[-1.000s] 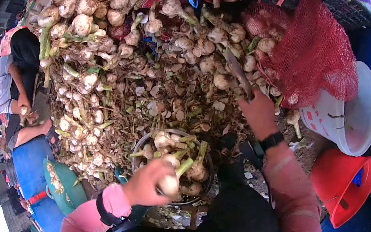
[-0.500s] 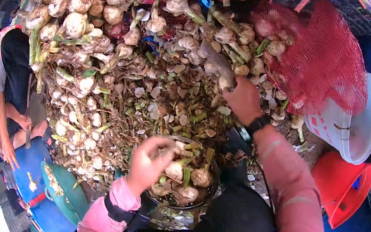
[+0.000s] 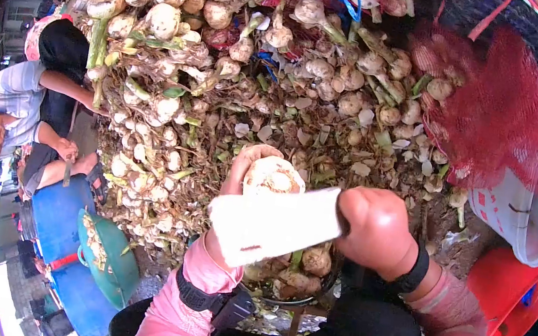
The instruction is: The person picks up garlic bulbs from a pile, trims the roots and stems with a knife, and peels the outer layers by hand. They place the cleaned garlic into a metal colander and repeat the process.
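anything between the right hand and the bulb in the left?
Only the knife, gripped in the right hand; it overlaps the bulb in view and hides part of the left hand. Can't tell whether they touch.

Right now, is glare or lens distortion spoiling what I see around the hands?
Head view: glare burns the knife blade almost plain white, losing surface detail; head view: the garlic bulb behind it is bright but readable, while the blade covers part of the left hand; head view: fisheye distortion curves the outskirts, with black corners.
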Demonstrator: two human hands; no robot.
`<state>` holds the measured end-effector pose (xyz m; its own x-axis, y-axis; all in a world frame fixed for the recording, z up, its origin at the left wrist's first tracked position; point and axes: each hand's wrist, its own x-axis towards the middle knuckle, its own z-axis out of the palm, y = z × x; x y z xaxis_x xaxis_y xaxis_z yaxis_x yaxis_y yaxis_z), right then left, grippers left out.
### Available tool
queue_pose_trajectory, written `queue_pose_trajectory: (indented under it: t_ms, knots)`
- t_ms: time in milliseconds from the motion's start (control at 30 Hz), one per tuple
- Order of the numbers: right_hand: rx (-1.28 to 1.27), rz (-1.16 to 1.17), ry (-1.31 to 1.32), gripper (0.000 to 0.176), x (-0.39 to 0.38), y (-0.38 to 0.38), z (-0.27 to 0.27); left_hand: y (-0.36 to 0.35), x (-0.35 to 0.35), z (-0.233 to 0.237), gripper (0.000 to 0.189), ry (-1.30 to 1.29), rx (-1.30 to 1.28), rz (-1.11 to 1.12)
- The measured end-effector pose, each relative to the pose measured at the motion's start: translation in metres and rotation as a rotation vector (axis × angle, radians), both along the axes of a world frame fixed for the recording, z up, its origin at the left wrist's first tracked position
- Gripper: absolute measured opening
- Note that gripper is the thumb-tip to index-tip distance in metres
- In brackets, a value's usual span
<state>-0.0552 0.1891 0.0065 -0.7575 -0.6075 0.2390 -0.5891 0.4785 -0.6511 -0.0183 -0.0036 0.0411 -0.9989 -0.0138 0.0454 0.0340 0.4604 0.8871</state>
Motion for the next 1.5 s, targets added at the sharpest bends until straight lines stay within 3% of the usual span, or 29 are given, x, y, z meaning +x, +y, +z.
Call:
queue_pose_trajectory:
  t_ms: [33, 67, 233, 333, 367, 433, 467, 500, 533, 633, 700, 733, 800, 833, 867, 900, 967, 1000, 1100, 1133, 1167, 1233, 1267, 1333, 1433, 1500]
  knots:
    - [-0.074, 0.054, 0.019, 0.026, 0.004, -0.001, 0.008, 0.016, 0.008, 0.004, 0.055, -0.266, 0.487, 0.311]
    - [-0.078, 0.103, 0.051, 0.029, 0.005, 0.001, 0.013, 0.021, 0.009, 0.006, 0.054, -0.168, 0.533, 0.267]
    - [-0.095, 0.157, 0.042, 0.032, 0.012, 0.004, 0.013, 0.034, 0.027, 0.008, 0.056, -0.181, 0.313, 0.345]
    - [-0.051, 0.077, -0.043, 0.026, 0.016, 0.007, -0.01, 0.032, 0.034, 0.008, 0.061, -0.147, 0.082, 0.157]
    - [-0.09, 0.002, -0.085, 0.025, 0.015, 0.012, -0.032, 0.024, 0.035, 0.001, 0.069, 0.089, -0.046, -0.025]
    - [0.113, -0.42, -0.643, 0.022, -0.008, 0.041, -0.067, 0.042, 0.052, 0.026, 0.074, 0.049, 0.198, 0.037]
    - [0.111, -0.409, -0.621, 0.022, -0.01, 0.042, -0.067, 0.033, 0.046, 0.019, 0.079, 0.111, 0.1, -0.046]
    - [0.091, -0.378, -0.406, 0.02, -0.002, 0.044, -0.063, 0.029, 0.042, 0.005, 0.086, -0.096, 0.182, 0.146]
    - [0.069, -0.361, -0.233, 0.018, 0.012, 0.041, -0.05, 0.026, 0.044, 0.001, 0.086, -0.118, 0.173, 0.148]
    - [-0.005, -0.281, -0.237, 0.016, -0.009, 0.03, -0.026, 0.024, 0.032, -0.003, 0.076, -0.005, 0.294, 0.103]
    - [-0.076, -0.259, -0.255, 0.016, -0.022, 0.029, -0.027, 0.025, 0.019, 0.006, 0.075, 0.072, 0.324, 0.134]
    - [-0.179, -0.215, -0.348, 0.016, -0.021, 0.026, -0.011, 0.022, 0.022, 0.01, 0.077, -0.005, 0.644, 0.193]
    - [-0.388, -0.101, -0.478, 0.016, -0.015, 0.018, 0.019, 0.024, 0.025, 0.02, 0.079, 0.059, 0.509, 0.283]
    - [-0.482, 0.0, -0.396, 0.017, -0.017, 0.015, 0.025, 0.026, 0.026, 0.023, 0.08, 0.05, 0.373, 0.316]
    - [-0.473, 0.067, -0.44, 0.017, -0.016, 0.013, 0.026, 0.031, 0.025, 0.017, 0.075, 0.149, 0.599, 0.311]
    - [-0.461, 0.133, -0.477, 0.017, -0.017, 0.013, 0.027, 0.032, 0.026, 0.018, 0.075, 0.146, 0.605, 0.305]
    - [-0.144, -0.006, -0.767, 0.022, -0.011, 0.014, -0.016, 0.03, 0.028, 0.024, 0.071, 0.092, 0.742, 0.368]
    - [0.0, -0.061, -1.058, 0.025, 0.0, 0.019, -0.031, 0.028, 0.022, 0.025, 0.071, 0.223, 0.802, 0.313]
    - [0.066, -0.158, -0.433, 0.024, 0.017, 0.036, -0.058, 0.007, 0.041, 0.019, 0.073, -0.063, 0.607, 0.171]
    - [0.0, -0.27, -0.405, 0.022, 0.008, 0.039, -0.048, 0.001, 0.06, 0.013, 0.075, -0.241, 0.388, 0.108]
    - [-0.047, -0.373, -0.389, 0.021, -0.004, 0.041, -0.034, -0.004, 0.082, 0.0, 0.066, -0.244, 0.193, -0.009]
    - [-0.008, -0.437, -0.408, 0.021, -0.023, 0.05, -0.024, -0.005, 0.1, -0.004, 0.059, -0.295, -0.309, -0.535]
    - [-0.005, -0.435, -0.402, 0.021, -0.021, 0.049, -0.024, -0.01, 0.11, -0.012, 0.059, -0.288, -0.306, -0.532]
    - [-0.081, -0.455, -0.298, 0.022, -0.016, 0.044, -0.029, -0.013, 0.119, -0.028, 0.052, -0.127, -0.827, -0.944]
    - [-0.003, -0.441, -0.307, 0.021, -0.007, 0.042, -0.04, -0.013, 0.106, -0.025, 0.051, -0.254, -0.679, -0.952]
    - [-0.005, -0.46, -0.298, 0.021, -0.01, 0.046, -0.043, -0.017, 0.078, -0.032, 0.037, -0.327, -0.413, -0.877]
